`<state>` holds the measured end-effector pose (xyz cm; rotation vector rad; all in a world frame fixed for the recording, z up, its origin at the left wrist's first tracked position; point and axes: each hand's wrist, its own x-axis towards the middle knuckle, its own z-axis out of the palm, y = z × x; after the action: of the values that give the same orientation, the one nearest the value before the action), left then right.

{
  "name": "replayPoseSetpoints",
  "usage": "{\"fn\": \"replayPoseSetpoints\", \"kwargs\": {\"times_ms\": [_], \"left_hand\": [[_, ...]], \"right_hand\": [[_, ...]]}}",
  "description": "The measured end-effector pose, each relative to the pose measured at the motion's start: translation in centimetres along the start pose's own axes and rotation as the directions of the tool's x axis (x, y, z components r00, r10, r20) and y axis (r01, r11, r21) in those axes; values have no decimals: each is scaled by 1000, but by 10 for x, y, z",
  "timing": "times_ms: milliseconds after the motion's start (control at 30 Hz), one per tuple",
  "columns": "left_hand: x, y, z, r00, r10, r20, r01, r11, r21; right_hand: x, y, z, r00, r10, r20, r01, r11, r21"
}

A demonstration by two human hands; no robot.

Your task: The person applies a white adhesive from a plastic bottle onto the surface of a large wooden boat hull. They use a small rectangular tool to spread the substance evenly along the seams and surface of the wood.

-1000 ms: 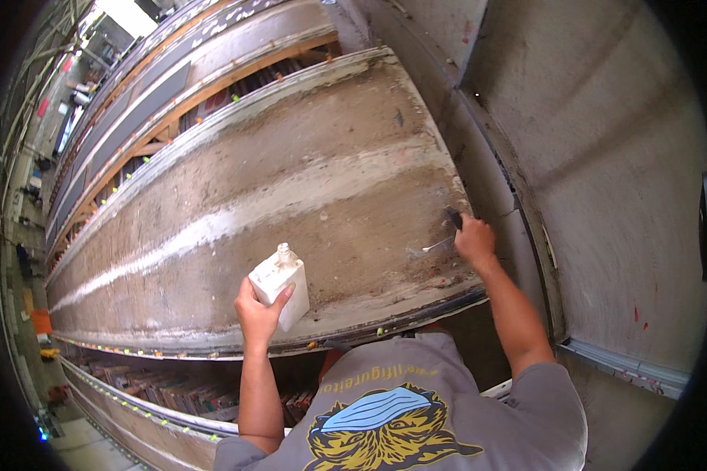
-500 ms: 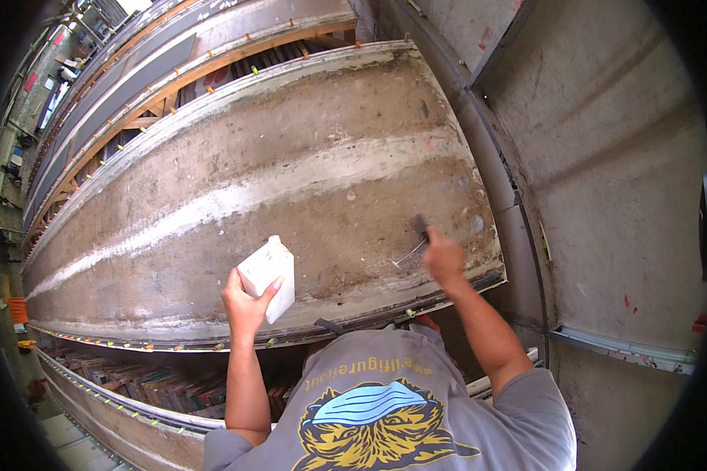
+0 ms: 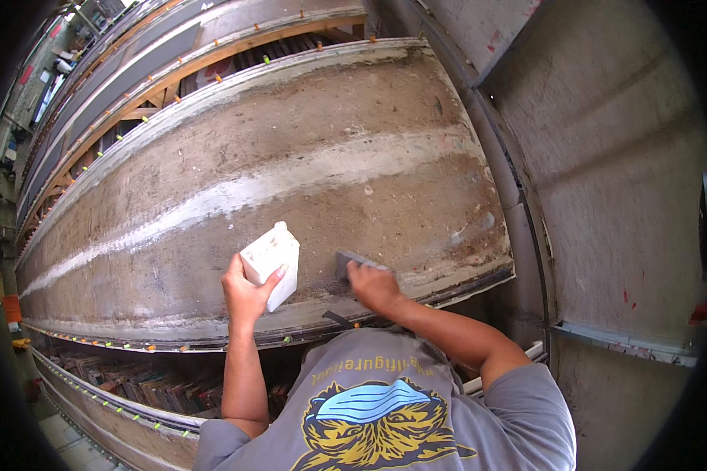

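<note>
My left hand is wrapped round a white, boxy plastic bottle with a short neck at its far end. It holds the bottle tilted above the long, stained brown tabletop. To the right, my right hand grips a flat grey scraper, whose handle is mostly hidden by the fingers. The scraper is low over the near part of the tabletop, close to its pale near edge. Whether its blade touches the surface is hard to tell.
A pale streak runs along the tabletop. Small coloured clips line its edges. Beyond it stands another long table with a wooden frame. A grey wall rises on the right. Several thin boards are stacked below on the left.
My right hand has swept left and nearer with the scraper, toward the bottle. A thin white line seen beside it before no longer shows. My left hand still holds the bottle; the view shifted slightly.
</note>
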<state>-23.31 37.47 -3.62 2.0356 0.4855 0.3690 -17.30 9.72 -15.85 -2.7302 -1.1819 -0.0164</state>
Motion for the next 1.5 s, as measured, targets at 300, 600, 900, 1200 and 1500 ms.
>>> {"fn": "replayPoseSetpoints", "kwargs": {"times_ms": [300, 600, 900, 1200, 1500], "left_hand": [[0, 7, 10, 1000, -28, -13, 28, 999, 16], [-21, 18, 17, 993, -83, -81, 82, 997, -16], [-60, 33, 30, 982, -154, -105, 146, 986, -78], [-82, 19, 30, 971, -207, -118, 209, 978, 6], [-70, 15, 38, 980, -186, -77, 186, 983, -10]], "right_hand": [[3, -43, 31, 959, -283, 6, 276, 938, 209], [92, 110, 25, 907, 12, 421, -259, 805, 533], [161, 210, -27, 921, 289, 263, -350, 909, 226], [41, 74, 68, 878, -332, -345, 166, 886, -432], [87, 94, 50, 968, -114, -225, 43, 953, -300]]}}
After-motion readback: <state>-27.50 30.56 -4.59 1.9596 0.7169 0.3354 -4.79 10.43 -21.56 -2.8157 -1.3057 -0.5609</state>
